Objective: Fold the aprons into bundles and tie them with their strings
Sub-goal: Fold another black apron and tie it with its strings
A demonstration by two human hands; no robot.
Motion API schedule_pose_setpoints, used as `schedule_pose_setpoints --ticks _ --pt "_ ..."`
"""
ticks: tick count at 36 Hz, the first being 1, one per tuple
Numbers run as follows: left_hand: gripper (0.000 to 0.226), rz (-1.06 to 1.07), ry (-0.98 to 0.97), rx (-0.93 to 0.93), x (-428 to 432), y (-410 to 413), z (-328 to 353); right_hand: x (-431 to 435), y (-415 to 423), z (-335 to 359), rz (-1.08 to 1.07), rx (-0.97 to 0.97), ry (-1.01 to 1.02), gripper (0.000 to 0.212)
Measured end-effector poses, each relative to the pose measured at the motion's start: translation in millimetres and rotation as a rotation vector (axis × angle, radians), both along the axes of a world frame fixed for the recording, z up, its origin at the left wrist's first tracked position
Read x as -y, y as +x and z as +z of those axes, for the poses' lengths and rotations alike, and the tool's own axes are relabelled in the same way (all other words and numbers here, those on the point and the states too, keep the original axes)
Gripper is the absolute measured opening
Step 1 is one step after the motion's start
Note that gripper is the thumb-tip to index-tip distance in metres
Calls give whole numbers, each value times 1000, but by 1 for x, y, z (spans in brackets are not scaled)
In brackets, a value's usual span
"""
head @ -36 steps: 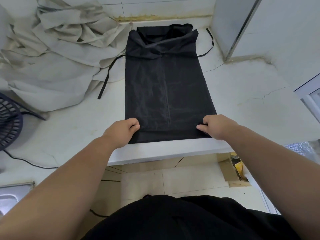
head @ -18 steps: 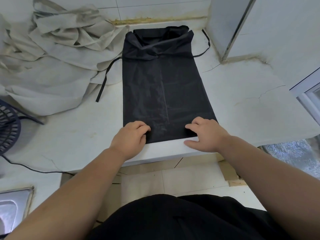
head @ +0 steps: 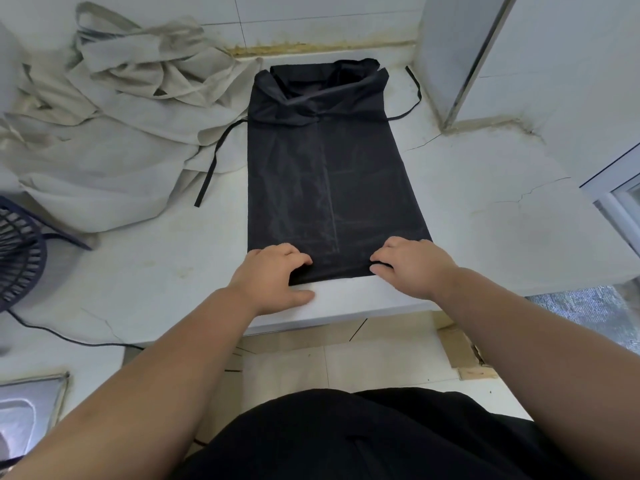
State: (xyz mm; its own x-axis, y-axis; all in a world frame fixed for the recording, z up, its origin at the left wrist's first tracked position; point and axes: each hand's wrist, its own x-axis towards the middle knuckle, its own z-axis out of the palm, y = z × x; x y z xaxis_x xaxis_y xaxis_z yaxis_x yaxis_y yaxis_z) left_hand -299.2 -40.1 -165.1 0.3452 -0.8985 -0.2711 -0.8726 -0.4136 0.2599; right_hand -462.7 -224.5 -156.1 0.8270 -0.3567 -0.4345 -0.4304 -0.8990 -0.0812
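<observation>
A black apron (head: 329,174) lies folded into a long strip on the white counter (head: 485,220), running from the near edge toward the back wall. Its crumpled top end sits at the far end. One black string (head: 211,164) trails off its left side, another string (head: 412,98) loops at the right. My left hand (head: 273,275) grips the near left corner of the apron with curled fingers, thumb on the counter. My right hand (head: 412,265) pinches the near right corner, where a small fold of fabric is raised.
A heap of beige aprons (head: 114,133) covers the counter's back left. A dark fan grille (head: 17,254) with a black cable (head: 69,337) stands at the left edge. A steel sink (head: 27,410) is at lower left. A white cabinet (head: 519,57) rises at the right.
Both hands moved inward along the apron's near edge, from its outer corners onto the hem, and curled onto the fabric. The near hem is now slightly lifted.
</observation>
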Motion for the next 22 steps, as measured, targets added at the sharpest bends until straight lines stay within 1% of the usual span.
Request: schedule_pose_setpoints --ticks 2,4,8,9,11,12,15,18,20,22 --pt "50 -30 33 12 2 3 3 0 2 0 -21 9 0 37" --pt "49 -50 64 24 3 6 4 1 5 -1 -52 15 16 35" --pt "41 15 44 -22 6 12 2 7 7 2 -101 35 98 33" --pt "37 45 15 -53 8 16 1 8 9 3 -98 16 109 38" --pt "29 137 -36 -175 11 22 2 9 12 4 -81 -41 86 49" --pt "26 182 -51 -249 12 26 4 10 14 5 -86 -53 68 46" --pt "18 297 -51 -447 14 37 12 17 23 10 -136 -16 78 24" --pt "12 435 -41 -571 15 51 14 31 30 15 -187 -10 131 11" --pt "10 540 -44 -611 14 60 12 42 33 14 -211 -24 153 9" --pt "10 654 -87 -636 12 66 7 51 36 13 -223 -45 159 14"
